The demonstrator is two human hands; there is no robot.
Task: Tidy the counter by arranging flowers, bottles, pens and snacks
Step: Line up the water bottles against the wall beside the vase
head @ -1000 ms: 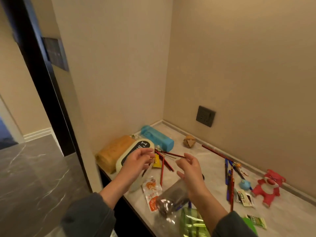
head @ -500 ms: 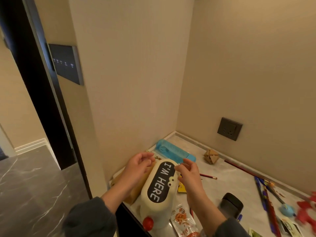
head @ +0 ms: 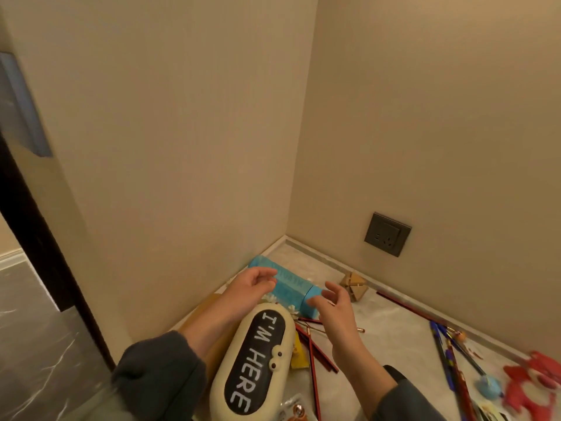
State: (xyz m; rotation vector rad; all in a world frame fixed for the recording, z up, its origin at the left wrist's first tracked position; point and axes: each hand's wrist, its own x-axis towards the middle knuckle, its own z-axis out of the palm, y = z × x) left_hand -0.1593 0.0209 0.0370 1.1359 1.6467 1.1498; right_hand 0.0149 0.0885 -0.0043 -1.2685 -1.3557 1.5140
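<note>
The light-blue cylindrical bottle [head: 288,287] is lying on its side on the pale marbled desk [head: 379,328], tucked near the corner at 12 o'clock from the cream oval case with the black "I'M HERE" panel [head: 255,360]. Its far end is pointing to 10 o'clock along the wall and its capped end to 4 o'clock. Your left grip [head: 252,284] is hovering over the bottle's far half, released, with fingers loosely curved and grasping nothing; whether it is touching the barrel I cannot tell. Your right grip [head: 331,302] is hanging just beside the capped end, likewise released and empty. You are probably setting up to take the bottle and stand it upright. Be wrapping the left grip round the barrel while the right is steadying the cap. Be lifting clear before you tilt, since a round body is likely to roll. The small white flowers [head: 270,297] are lying between bottle and case, so rolling toward 6 o'clock risks crushing them. The red pencils [head: 312,344] are scattered at 5 o'clock, and the small wooden puzzle ball [head: 353,285] is sitting at 2 o'clock, so keep the base away from both when you set it down.
</note>
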